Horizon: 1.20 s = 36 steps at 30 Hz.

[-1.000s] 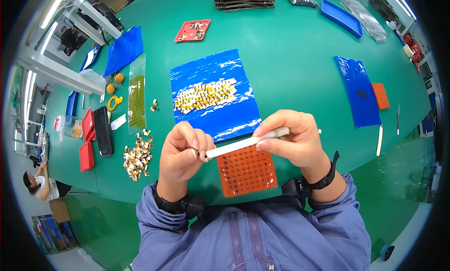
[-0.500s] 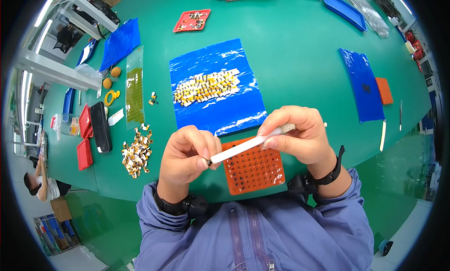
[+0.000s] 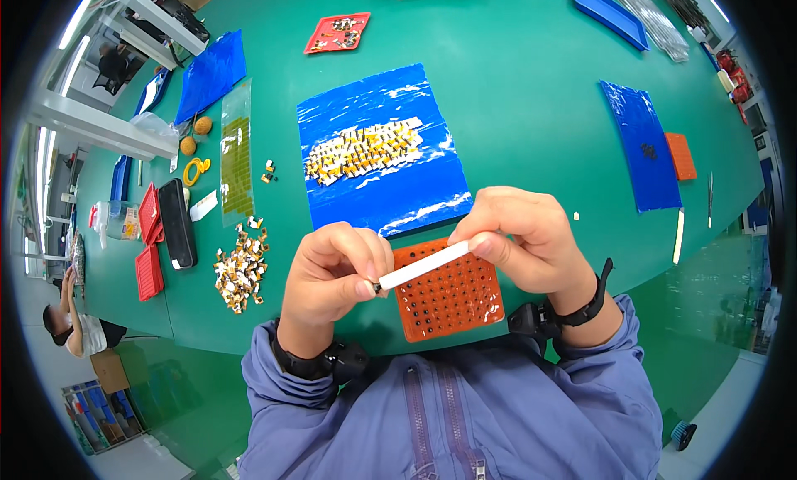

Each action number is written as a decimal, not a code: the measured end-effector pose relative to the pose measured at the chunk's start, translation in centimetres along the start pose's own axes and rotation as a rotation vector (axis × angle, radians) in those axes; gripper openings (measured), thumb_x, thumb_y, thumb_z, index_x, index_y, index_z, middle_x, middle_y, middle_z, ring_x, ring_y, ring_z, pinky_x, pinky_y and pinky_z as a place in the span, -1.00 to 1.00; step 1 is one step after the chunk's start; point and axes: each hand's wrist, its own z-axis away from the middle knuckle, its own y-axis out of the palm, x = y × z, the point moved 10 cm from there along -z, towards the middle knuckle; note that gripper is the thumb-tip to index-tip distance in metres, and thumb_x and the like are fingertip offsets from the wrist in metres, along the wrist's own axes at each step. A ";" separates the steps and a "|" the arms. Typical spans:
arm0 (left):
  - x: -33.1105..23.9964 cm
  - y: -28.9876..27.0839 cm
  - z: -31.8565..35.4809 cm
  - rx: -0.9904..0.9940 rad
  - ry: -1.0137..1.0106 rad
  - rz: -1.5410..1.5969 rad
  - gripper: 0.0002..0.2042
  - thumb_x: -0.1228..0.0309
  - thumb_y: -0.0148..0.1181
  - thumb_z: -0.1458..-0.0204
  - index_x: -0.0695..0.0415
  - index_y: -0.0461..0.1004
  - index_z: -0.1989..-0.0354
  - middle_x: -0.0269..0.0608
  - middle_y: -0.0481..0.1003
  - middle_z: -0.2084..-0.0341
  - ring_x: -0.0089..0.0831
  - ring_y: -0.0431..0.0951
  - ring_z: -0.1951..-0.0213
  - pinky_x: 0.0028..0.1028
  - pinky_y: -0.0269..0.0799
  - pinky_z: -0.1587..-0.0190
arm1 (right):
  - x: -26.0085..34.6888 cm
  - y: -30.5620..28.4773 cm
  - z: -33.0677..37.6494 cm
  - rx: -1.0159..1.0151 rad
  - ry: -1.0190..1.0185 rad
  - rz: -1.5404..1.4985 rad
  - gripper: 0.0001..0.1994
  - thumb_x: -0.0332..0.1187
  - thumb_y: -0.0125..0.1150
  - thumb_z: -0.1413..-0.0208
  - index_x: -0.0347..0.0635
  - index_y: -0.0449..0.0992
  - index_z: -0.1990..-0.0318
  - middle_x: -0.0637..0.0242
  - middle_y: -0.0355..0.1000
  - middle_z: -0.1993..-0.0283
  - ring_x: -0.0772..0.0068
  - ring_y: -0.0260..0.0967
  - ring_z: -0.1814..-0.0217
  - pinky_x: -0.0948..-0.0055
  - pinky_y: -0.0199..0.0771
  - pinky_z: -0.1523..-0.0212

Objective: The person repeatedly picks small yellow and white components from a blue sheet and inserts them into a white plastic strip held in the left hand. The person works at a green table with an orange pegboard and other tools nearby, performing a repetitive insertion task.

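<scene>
Between thumb and forefinger, my left hand (image 3: 334,272) pinches a small dark piece (image 3: 378,287), mostly covered by the fingertips. A flat white stick (image 3: 423,266) is gripped in my right hand (image 3: 525,239); its lower left end meets the dark piece, or nearly so. The stick's other end is hidden in my right fingers. Under it lies an orange-red tray (image 3: 452,304) of small holes, several with dark round parts in them. Just beyond, rows of small white, yellow and dark pieces (image 3: 365,152) rest on a blue sheet (image 3: 415,206).
Left of my hands is a loose heap of small pieces (image 3: 241,268), near a black case (image 3: 177,222) and red trays (image 3: 149,272). Yellow scissors (image 3: 196,172) lie farther back. At right are another blue sheet (image 3: 643,160), an orange block (image 3: 681,156) and tweezers (image 3: 710,199).
My right fingers have closed farther over the stick, hiding the pale end that stuck out behind them. The left hand keeps its pinch and has hardly moved.
</scene>
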 end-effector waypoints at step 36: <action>0.1 -0.5 0.0 -0.005 -0.020 -0.086 -0.90 0.57 0.13 0.11 0.22 0.32 0.50 -0.23 0.33 0.60 -0.50 0.33 0.50 -0.57 0.23 0.45 | 0.0 0.3 -0.1 0.095 0.007 0.160 -0.94 -0.46 0.13 0.07 -0.25 0.47 0.45 0.30 0.33 0.59 0.38 0.29 0.57 0.53 0.27 0.55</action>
